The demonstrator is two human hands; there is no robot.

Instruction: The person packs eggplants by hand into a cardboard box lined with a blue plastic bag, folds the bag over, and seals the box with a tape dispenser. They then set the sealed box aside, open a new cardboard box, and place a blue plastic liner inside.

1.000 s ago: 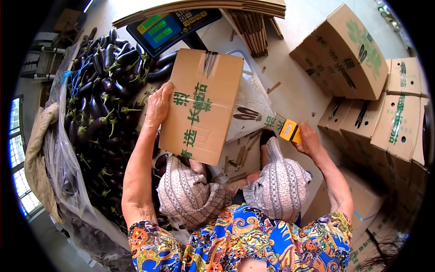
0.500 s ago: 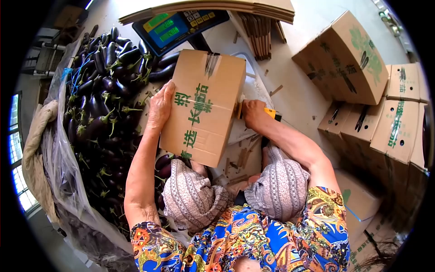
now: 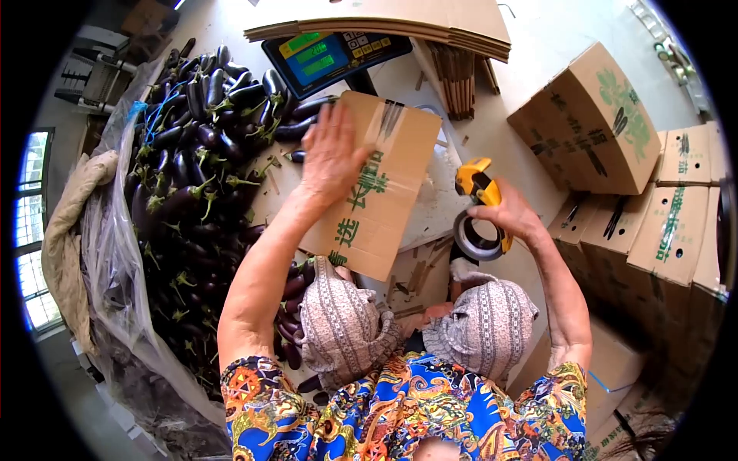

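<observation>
- Room: The pale floor [image 3: 530, 73] is hard-looking, with scraps near the work. A window [image 3: 34, 230] is at far left.
- Heap of eggplants [image 3: 204, 253]: Left of the carton, bordered by a clear plastic sheet [image 3: 111, 276]. Skins are glossy; judged slippery and easily bruised.
- Stacked cartons [image 3: 676, 219]: At right, beside a tilted large carton [image 3: 588, 123].
- Flat cartons [image 3: 384, 17]: Layered at the top of the view, partly above the scale [image 3: 330, 60].
- Carton [image 3: 400, 188]: Centre, in front of the person, printed face up. Its underside support is hidden. Judged stiff at the edges, crushable mid-panel, dry and non-slip. Contents are unseen; weight cannot be told. Grip low on two opposite sides.
- Left hand [image 3: 329, 157]: Over the carton's left side, palm down, fingers extended, thumb apart. Blur prevents confirming contact.
- Right hand [image 3: 511, 213]: Closed around the tape dispenser, clear of the carton's right side.
- Tape dispenser [image 3: 483, 188]: Yellow, judged light and rigid. Grip the body; avoid the cutting end.
- Tape roll [image 3: 470, 244]: Mounted on the dispenser; its adhesive is judged tacky.
</observation>
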